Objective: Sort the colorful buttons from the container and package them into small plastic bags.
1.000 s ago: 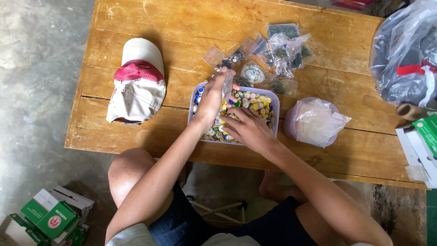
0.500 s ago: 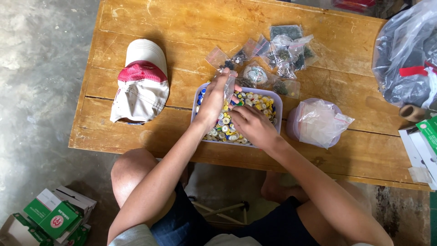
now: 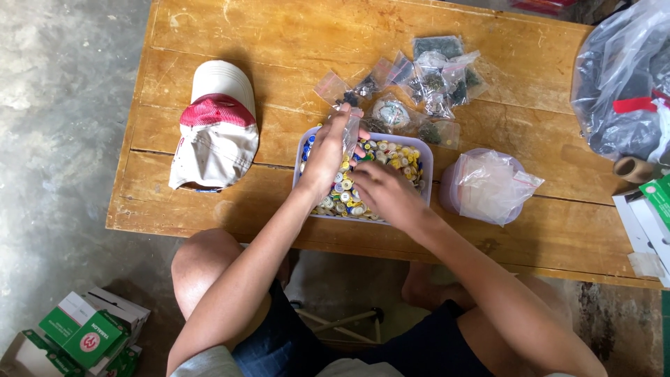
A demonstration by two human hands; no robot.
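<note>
A pale rectangular tray (image 3: 427, 155) full of small colourful buttons (image 3: 394, 157) sits near the front of a wooden table (image 3: 279, 42). My left hand (image 3: 328, 150) is over the tray's left end, pinching a small clear plastic bag (image 3: 350, 131) upright. My right hand (image 3: 386, 193) rests palm down in the buttons, fingers curled as if picking some; what they hold is hidden. Both forearms reach in from the table's front edge.
Several small filled clear bags (image 3: 433, 77) lie behind the tray. A round container stuffed with empty bags (image 3: 488, 187) stands to its right. A white and red cap (image 3: 216, 126) lies to the left. A large plastic bag (image 3: 624, 84) and boxes (image 3: 652, 216) sit at right; green boxes (image 3: 84, 335) on the floor.
My left hand has lifted the small bag slightly above the tray. My right hand stays in the buttons. The view has shifted a little.
</note>
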